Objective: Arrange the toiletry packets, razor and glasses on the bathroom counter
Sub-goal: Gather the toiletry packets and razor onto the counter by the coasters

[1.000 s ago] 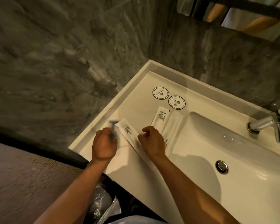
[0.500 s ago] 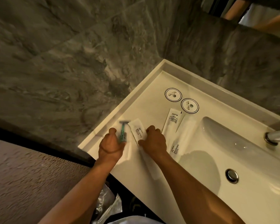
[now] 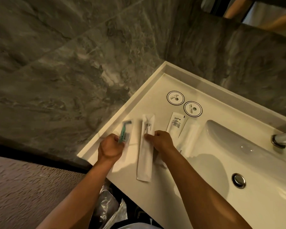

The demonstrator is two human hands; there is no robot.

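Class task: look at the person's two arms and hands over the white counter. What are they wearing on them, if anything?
Nothing shows on either. The left hand and right hand are bare: no gloves, rings, watch or bands visible. Both forearms are uncovered up to the frame's lower edge, with no sleeve in view.

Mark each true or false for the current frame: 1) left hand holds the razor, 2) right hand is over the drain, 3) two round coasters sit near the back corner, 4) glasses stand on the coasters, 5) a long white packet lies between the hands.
1. True: the left hand grips the green razor.
2. False: the right hand rests on the long white packet; the drain is off to the side in the basin.
3. True: two round coasters lie near the corner.
4. False: the coasters are bare; no glasses show.
5. True.
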